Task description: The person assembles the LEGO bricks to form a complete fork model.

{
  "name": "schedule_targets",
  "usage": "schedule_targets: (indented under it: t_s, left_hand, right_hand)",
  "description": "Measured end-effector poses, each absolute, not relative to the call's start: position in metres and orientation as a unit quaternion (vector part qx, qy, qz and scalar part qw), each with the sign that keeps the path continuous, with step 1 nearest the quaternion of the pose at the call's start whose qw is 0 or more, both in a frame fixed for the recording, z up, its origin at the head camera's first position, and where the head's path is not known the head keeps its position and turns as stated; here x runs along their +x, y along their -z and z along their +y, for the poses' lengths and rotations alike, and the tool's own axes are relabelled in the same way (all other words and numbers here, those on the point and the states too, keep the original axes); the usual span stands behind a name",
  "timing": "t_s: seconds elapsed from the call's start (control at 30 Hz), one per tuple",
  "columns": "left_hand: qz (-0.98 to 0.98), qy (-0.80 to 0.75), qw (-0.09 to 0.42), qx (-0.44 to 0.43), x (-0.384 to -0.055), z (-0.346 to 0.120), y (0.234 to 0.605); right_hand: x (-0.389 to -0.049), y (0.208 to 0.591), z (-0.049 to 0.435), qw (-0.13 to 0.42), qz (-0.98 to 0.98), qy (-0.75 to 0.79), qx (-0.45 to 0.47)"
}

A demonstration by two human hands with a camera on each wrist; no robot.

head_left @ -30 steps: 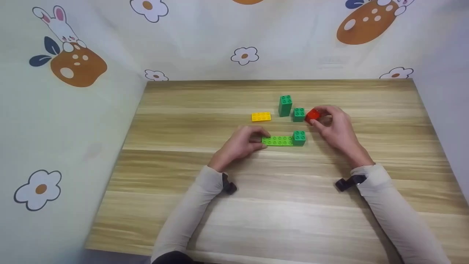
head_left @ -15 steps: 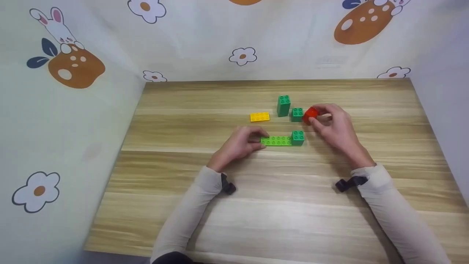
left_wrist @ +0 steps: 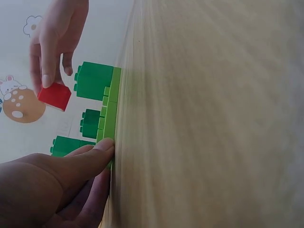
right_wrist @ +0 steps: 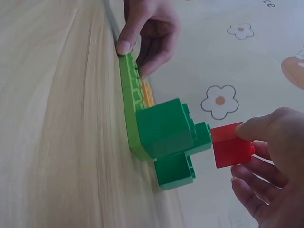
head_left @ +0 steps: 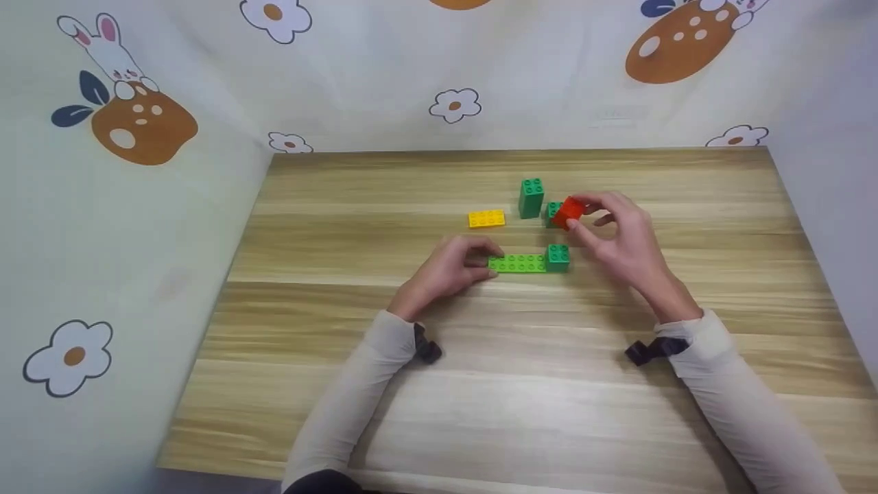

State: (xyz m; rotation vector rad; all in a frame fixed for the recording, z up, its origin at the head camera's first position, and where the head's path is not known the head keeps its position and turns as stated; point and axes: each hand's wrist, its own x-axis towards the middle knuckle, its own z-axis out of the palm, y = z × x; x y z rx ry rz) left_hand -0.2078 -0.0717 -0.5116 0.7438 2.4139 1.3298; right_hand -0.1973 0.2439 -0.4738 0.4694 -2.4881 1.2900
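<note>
A flat light green building-brick strip (head_left: 519, 263) lies on the table, a seam across its middle in the right wrist view. My left hand (head_left: 453, 267) pinches its left end between thumb and fingers. A dark green brick (head_left: 558, 258) is mounted on the strip's right end. My right hand (head_left: 627, 240) holds a red brick (head_left: 568, 211) by thumb and fingertips, tilted and raised off the table. In the head view that red brick (right_wrist: 232, 145) partly covers a small green brick (head_left: 553, 215) standing behind the strip.
A tall green brick (head_left: 531, 199) stands behind the strip, beside the small green one. To its left, a yellow flat brick (head_left: 486, 219) lies on the wooden table (head_left: 343, 240). Patterned walls (head_left: 370, 82) border the table at the back and sides.
My right hand has lifted the red brick and carried it left, so it now overlaps the small green brick in the head view. My left hand keeps its place on the strip.
</note>
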Motion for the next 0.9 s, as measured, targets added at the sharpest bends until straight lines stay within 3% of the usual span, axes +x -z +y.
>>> schedule_targets:
  t_s: [0.9]
  left_hand:
    - [0.851, -0.437, 0.131, 0.26, -0.209, -0.072, 0.511]
  right_hand:
    - [-0.179, 0.476, 0.217, 0.078, -0.864, -0.439, 0.234]
